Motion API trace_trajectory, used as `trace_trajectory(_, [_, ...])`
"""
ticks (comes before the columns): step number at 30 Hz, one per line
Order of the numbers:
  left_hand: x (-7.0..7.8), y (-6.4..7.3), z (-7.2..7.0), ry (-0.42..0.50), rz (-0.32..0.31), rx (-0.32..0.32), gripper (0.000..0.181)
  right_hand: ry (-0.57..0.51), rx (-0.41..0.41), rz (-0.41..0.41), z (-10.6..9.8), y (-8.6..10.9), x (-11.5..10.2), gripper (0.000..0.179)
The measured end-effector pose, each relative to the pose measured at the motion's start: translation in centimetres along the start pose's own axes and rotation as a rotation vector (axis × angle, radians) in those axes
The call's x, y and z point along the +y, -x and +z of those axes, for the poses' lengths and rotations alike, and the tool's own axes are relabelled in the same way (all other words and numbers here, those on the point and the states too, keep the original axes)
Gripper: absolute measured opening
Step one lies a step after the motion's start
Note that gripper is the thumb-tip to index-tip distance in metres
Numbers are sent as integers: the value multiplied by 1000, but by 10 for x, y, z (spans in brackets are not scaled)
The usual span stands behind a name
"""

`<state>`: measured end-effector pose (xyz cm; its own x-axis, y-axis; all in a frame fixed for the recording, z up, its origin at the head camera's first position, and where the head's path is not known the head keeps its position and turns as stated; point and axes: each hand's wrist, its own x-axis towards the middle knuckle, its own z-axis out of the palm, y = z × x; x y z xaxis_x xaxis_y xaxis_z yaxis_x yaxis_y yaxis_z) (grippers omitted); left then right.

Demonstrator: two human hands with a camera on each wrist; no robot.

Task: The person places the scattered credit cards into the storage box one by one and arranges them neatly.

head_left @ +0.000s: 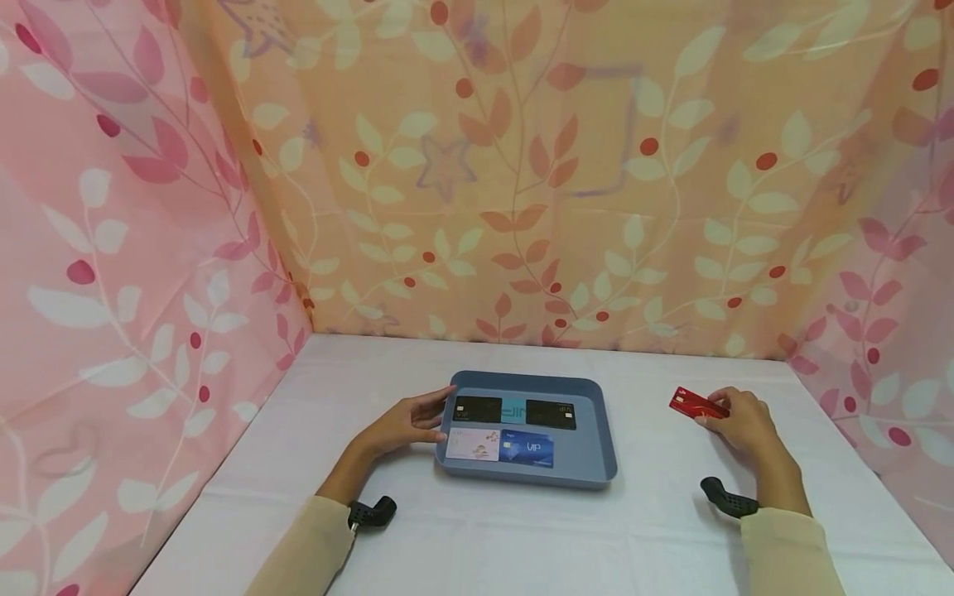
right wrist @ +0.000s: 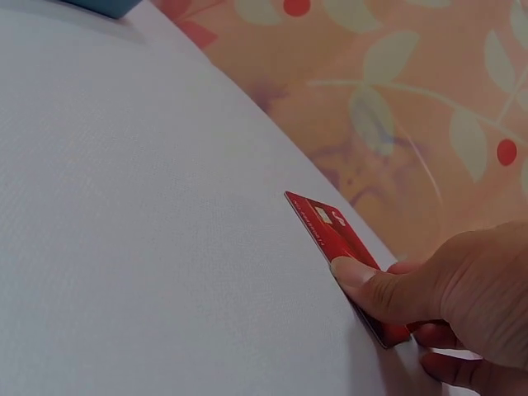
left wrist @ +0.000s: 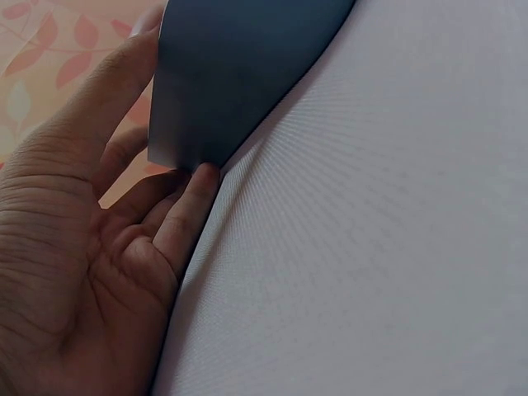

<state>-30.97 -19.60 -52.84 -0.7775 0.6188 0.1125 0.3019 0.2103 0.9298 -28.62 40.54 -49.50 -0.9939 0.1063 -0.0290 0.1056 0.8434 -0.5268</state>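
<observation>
A blue-grey tray (head_left: 584, 447) lies on the table, with my left hand (head_left: 406, 424) at its left side. The thumb and fingertips touch the tray's outer wall (left wrist: 239, 74), fingers fairly straight. Inside, a black card (head_left: 479, 409), a teal card (head_left: 513, 410) and another black card (head_left: 550, 414) form the upper row. Below them lie a pale pink card (head_left: 473, 444) and a blue VIP card (head_left: 527, 448). Right of the tray, my right hand (head_left: 748, 420) pinches a red bank card (right wrist: 326, 231) at one end between thumb and fingers, low over the tabletop.
A white cloth (head_left: 402, 530) covers the table. Patterned curtains (head_left: 522, 165) rise along the back and both sides. A black wrist device (head_left: 373, 512) sits on the left wrist, and a second black wrist device (head_left: 726, 498) is on the right.
</observation>
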Motion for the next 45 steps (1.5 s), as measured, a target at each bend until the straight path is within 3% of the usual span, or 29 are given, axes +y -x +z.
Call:
trace_trajectory(13, [-1,0,0,7,15,-8,86,-66,-4,30,0,1,2,68])
trace_trajectory(20, [-3,1,0,2,12,3,85,-98,30,-9,-3,3,1,54])
trace_trajectory(26, [-2,0,-1,2,20,-2,86,-103,120,-35,-1,5,5,41])
trace_trajectory(34, [-1,-1,0,19,9,4,86,-164,146,54,1,7,0,33])
trace_trajectory(45, [-1,0,0,24,26,-2,86,-167,181,36,-2,9,-6,29])
